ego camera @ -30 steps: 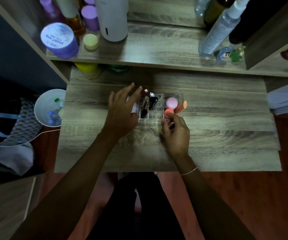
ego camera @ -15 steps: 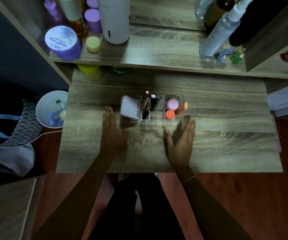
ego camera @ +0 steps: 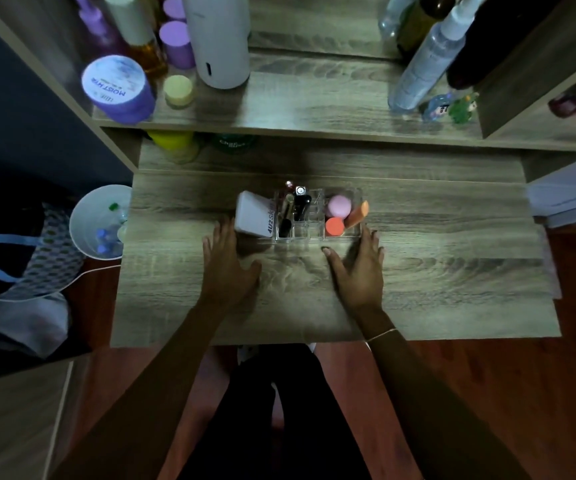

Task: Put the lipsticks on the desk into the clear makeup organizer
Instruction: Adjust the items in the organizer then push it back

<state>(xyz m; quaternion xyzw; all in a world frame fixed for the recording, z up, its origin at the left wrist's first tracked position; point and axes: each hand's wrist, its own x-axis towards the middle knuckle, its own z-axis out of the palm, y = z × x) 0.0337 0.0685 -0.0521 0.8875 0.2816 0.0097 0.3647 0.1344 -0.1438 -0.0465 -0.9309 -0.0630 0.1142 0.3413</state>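
Observation:
The clear makeup organizer (ego camera: 309, 233) stands in the middle of the wooden desk (ego camera: 435, 271). Dark lipsticks (ego camera: 301, 206) stand upright in its middle compartments. Pink and orange makeup sponges (ego camera: 339, 206) fill its right side, and a white tube (ego camera: 254, 218) leans in its left end. My left hand (ego camera: 228, 268) lies flat on the desk just in front of the organizer's left end, fingers apart, holding nothing. My right hand (ego camera: 358, 268) rests flat in front of the right end, also with nothing in it.
A shelf (ego camera: 314, 105) above the desk carries a purple jar (ego camera: 116, 88), a white cylinder (ego camera: 219, 39), spray bottles (ego camera: 425, 60) and small figurines (ego camera: 452, 107). A white bin (ego camera: 99, 221) stands left of the desk. My legs are under the desk's front edge.
Both hands have drawn back from the organizer toward me and now lie flat on the desk. The white tube that my left hand covered a second ago is in plain sight.

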